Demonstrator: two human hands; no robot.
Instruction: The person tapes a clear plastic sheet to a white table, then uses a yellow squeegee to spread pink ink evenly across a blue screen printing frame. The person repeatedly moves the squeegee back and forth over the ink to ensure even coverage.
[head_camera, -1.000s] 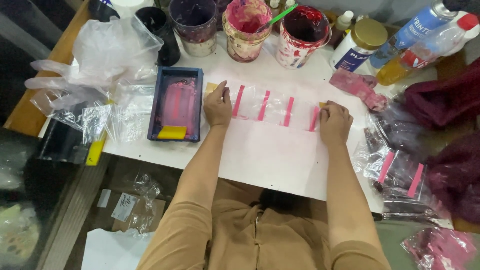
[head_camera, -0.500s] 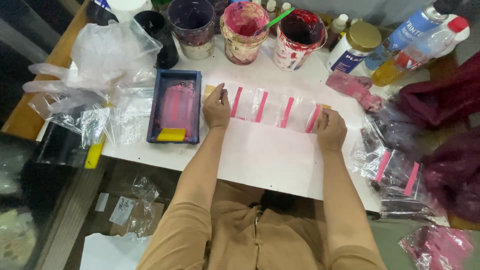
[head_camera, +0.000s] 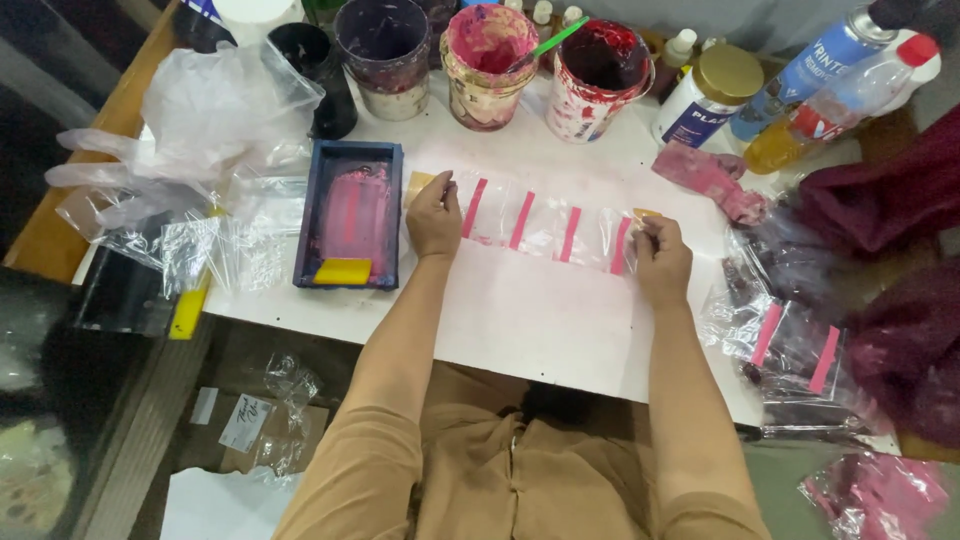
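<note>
Two hands press a clear plastic strip with pink stripes (head_camera: 545, 222) flat on the white table (head_camera: 540, 320): left hand (head_camera: 434, 214) pinching its left end, right hand (head_camera: 660, 262) pinching its right end. Blue ink tray (head_camera: 352, 214) sits just left of the left hand.

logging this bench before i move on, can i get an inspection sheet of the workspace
surface: white tabletop, stained pink in places.
job's things: row of clear plastic bags with pink stripes lying flat between the hands.
clutter: dark blue tray with pink ink and a yellow squeegee; paint-smeared buckets at the back; bottles; pink-stained rag; heap of loose clear bags; more striped bags.
grippers: left hand presses the row's left end; right hand pinches the right end.
cables: nothing seen.
surroundings: floor with paper scraps; dark red cloth.
</note>
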